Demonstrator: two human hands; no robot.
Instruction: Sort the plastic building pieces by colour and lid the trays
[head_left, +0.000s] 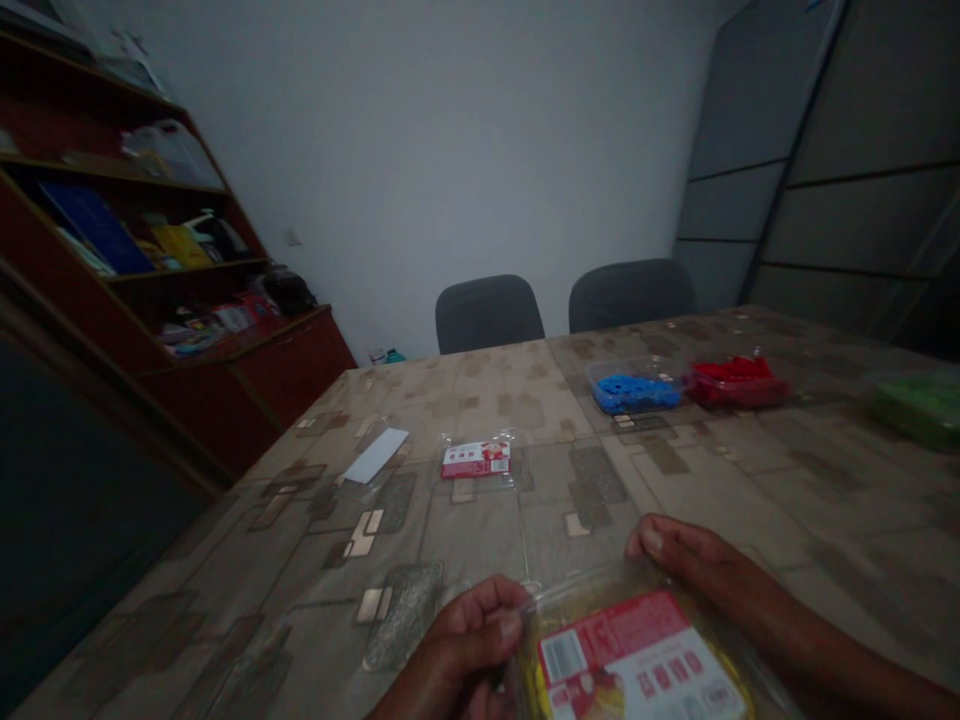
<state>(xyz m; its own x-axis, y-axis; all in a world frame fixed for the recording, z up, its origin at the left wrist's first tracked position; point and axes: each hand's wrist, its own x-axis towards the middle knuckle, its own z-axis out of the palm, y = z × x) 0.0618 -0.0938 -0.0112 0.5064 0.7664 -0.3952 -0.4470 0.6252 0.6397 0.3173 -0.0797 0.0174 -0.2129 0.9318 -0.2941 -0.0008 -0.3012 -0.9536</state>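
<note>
Close to me, at the bottom of the head view, I hold a clear plastic container (630,650) of yellow contents with a red and white label on its upper face. My left hand (469,640) grips its left edge, thumb on top. At its far right edge is my right hand (697,555), thumb and fingers closed on the rim. The lower part of the container is cut off by the frame. Farther off lies a clear lid with a red and white label (476,460). Left of it rests a white card (377,456) on clear plastic.
A tub of blue pieces (636,392), a tub of red pieces (735,383) and a tub of green pieces (919,405) stand on the right of the patterned table (300,600). Two dark chairs (491,312) are behind it. A cluttered shelf unit (172,270) stands at left.
</note>
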